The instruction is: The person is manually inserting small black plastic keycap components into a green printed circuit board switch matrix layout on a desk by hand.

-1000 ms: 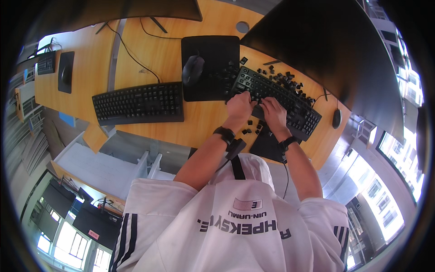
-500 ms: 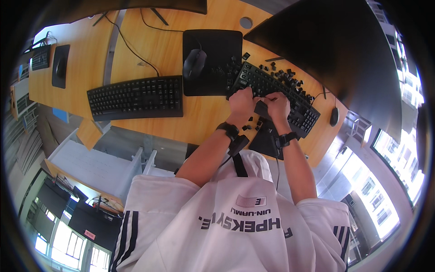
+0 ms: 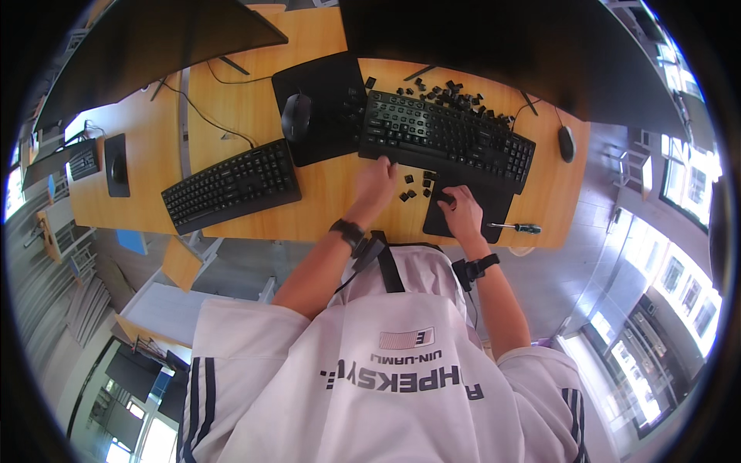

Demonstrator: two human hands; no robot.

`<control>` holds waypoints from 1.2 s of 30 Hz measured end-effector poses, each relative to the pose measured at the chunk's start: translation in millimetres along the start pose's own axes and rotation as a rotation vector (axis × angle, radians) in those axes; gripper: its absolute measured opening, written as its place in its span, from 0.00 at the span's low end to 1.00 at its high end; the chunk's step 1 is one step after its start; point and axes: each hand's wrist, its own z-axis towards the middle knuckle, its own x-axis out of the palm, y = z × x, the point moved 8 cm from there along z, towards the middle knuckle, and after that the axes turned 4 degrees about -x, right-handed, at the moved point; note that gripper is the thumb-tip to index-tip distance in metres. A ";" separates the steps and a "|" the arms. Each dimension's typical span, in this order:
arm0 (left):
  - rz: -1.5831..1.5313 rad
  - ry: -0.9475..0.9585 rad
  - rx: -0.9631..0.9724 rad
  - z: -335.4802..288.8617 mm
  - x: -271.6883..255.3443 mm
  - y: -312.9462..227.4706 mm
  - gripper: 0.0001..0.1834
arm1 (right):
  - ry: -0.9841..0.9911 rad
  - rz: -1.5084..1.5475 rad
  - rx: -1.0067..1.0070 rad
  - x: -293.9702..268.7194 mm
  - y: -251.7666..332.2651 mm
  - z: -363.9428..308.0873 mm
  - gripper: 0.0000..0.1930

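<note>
A black keyboard (image 3: 448,131) lies in front of me, its left part lacking keycaps. My left hand (image 3: 376,187), fingers curled, is at the keyboard's near left edge; I cannot make out anything in it. My right hand (image 3: 465,212) is over a black mouse pad (image 3: 494,202) just below the keyboard. Its thumb and fingers pinch a small black piece that looks like a keycap (image 3: 445,198). Several loose keycaps (image 3: 407,195) lie on the table between my hands.
Behind the keyboard is a heap of keycaps (image 3: 455,96). A screwdriver (image 3: 517,228) lies at right, below a mouse (image 3: 566,144). To the left are a second keyboard (image 3: 235,185) and a larger pad (image 3: 328,77) bearing a mouse (image 3: 296,117). Monitors (image 3: 494,38) stand at the back.
My hands were close together at the keyboard's near edge and are now apart. The right one has moved down over the pad. The keyboard lies straighter, and the screwdriver is now visible.
</note>
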 end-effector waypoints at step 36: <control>-1.380 0.501 -0.381 -48.7 2.7 -9.9 0.11 | -0.131 0.514 -0.043 3.1 32.3 -3.6 0.08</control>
